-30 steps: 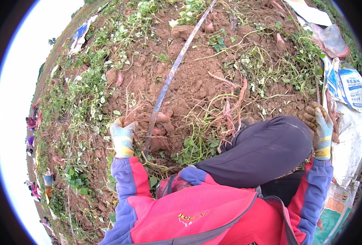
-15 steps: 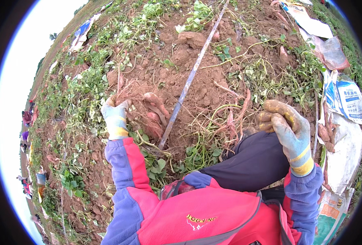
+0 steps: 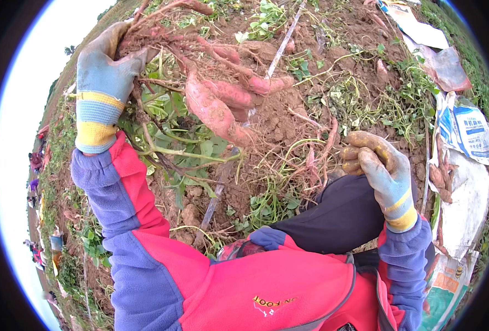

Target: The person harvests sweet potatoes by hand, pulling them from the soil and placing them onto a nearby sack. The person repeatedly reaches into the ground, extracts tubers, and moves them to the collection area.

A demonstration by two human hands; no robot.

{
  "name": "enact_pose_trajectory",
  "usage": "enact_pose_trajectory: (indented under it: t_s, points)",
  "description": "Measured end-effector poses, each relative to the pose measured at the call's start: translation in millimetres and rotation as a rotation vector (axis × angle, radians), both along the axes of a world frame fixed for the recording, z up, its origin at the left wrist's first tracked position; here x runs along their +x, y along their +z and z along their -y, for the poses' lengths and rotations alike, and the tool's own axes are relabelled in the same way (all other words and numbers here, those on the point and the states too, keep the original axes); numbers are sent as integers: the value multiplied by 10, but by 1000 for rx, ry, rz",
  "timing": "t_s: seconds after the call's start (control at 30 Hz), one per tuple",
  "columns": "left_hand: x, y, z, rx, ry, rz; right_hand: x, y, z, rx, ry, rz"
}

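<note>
In its closed grip, my left hand, wearing a soiled blue and yellow glove, holds up a sweet potato cluster by its stem end. Several pink-red roots hang from it to the right, with thin rootlets and some soil on them. Below the hand, leafy green vines and a bent stem dangle in front of my sleeve. My right hand, in a matching glove, hovers by my dark-trousered knee. Its fingers are loosely curled with the thumb against them, and nothing shows in them.
A strip of clear plastic film runs across the brown soil. Thin reddish roots and cut vines lie before my knee. Sacks, one blue and white, line the right side, with sweet potatoes beside them.
My left hand has risen and moved left, lifting the sweet potato cluster off the soil together with its vines. My right hand has stayed almost where it was, still curled.
</note>
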State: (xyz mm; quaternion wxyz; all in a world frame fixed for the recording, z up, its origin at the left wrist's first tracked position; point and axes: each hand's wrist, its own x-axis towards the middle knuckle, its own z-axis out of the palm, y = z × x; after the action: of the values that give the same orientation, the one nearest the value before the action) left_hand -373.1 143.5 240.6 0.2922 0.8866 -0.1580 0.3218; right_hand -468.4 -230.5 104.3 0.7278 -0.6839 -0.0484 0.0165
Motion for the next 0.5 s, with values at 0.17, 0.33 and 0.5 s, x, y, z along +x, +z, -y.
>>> enact_pose_trajectory:
  t_s: [0.17,0.33,0.5]
  points:
    - [68,-1184,-79,543,153,-548,-27,-128,137,26,-13,-60]
    - [-76,-3160,-751,576,72,-986,-48,-156,98,22,71,-114]
    - [-101,-2878,-624,405,107,-629,40,-281,-42,90,84,-186]
